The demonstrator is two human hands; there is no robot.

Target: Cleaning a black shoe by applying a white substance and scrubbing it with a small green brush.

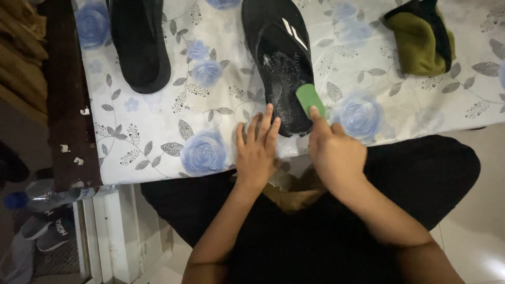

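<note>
bare cloth (221, 100) between two shoes, sock (421, 39) far right

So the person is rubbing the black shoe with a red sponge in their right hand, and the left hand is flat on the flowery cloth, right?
Not quite: the sponge is green, not red. The head view shows the right hand pressing it against the black shoe, while the left hand lies flat on the flowery cloth beside the shoe.

Two black shoes (279, 58) (139, 44) — one green pad (310, 99), one olive cloth (421, 37), one bottle (44, 197).
</note>
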